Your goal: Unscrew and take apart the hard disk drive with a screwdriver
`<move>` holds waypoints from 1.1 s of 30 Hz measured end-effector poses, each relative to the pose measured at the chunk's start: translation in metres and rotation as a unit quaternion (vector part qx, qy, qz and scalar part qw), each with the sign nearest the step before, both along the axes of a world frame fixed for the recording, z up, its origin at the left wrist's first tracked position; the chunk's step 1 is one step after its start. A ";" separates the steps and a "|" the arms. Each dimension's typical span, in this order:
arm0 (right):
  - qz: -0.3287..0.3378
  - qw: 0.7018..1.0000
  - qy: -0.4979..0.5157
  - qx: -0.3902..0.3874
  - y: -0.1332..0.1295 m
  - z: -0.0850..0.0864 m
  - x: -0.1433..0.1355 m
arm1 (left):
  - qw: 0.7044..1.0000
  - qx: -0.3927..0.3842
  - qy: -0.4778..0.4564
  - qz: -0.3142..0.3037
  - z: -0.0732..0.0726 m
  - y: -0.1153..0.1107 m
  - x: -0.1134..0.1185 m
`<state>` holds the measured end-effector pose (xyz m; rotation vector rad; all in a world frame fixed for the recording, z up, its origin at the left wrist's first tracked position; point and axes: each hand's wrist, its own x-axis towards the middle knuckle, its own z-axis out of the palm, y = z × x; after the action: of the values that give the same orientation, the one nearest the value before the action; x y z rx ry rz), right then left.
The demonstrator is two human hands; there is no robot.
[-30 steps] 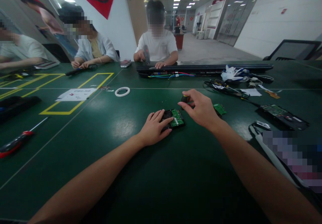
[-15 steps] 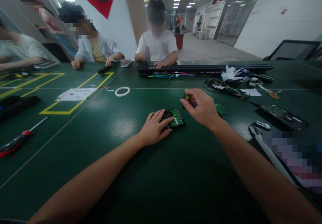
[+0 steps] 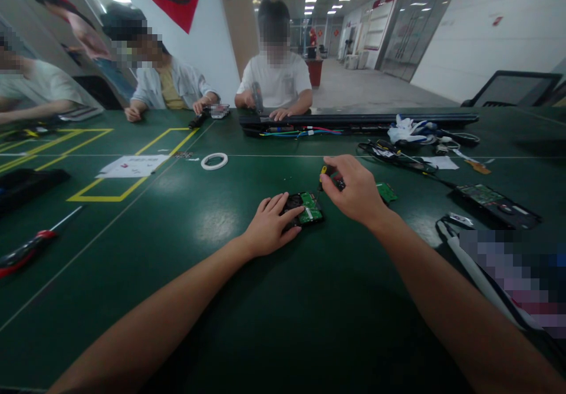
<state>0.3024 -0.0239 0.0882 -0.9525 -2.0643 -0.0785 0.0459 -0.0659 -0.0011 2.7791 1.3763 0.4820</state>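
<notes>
A hard drive [image 3: 312, 209] with a green circuit board on its upper face lies on the table in front of me. My left hand [image 3: 275, 224] holds it down from the left, fingers spread over its top and thumb along the near edge, so its left part is partly hidden. My right hand [image 3: 354, 189] pinches a small screwdriver with a yellow and black handle [image 3: 324, 171]. Its shaft points down at the drive's far right corner; whether the tip sits in a screw is too small to tell. Just behind this hand lies a loose green circuit board [image 3: 387, 191].
Another drive [image 3: 497, 204] lies to the right, near cables [image 3: 391, 153] and white gloves [image 3: 411, 130]. A tape roll [image 3: 214, 161], papers [image 3: 132, 166] and a red-black screwdriver [image 3: 33, 248] are on the left. Across the table, a person handles a long black housing [image 3: 362, 120].
My right hand and its screwdriver have shifted very slightly left. My left hand stays on the drive. Across the table, one person's hand has moved right with a dark object.
</notes>
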 end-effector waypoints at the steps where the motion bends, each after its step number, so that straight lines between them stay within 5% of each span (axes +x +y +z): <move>1: -0.006 1.000 0.006 -0.001 0.000 -0.001 0.000 | 1.000 0.000 -0.001 -0.001 0.000 0.000 0.000; 33: -0.026 0.998 0.001 0.064 0.000 -0.008 -0.005 | 1.000 0.001 0.005 -0.003 0.000 0.000 0.001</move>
<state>0.2978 -0.0244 0.0807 -0.9266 -2.0079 -0.2346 0.0464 -0.0654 -0.0010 2.7904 1.3684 0.4718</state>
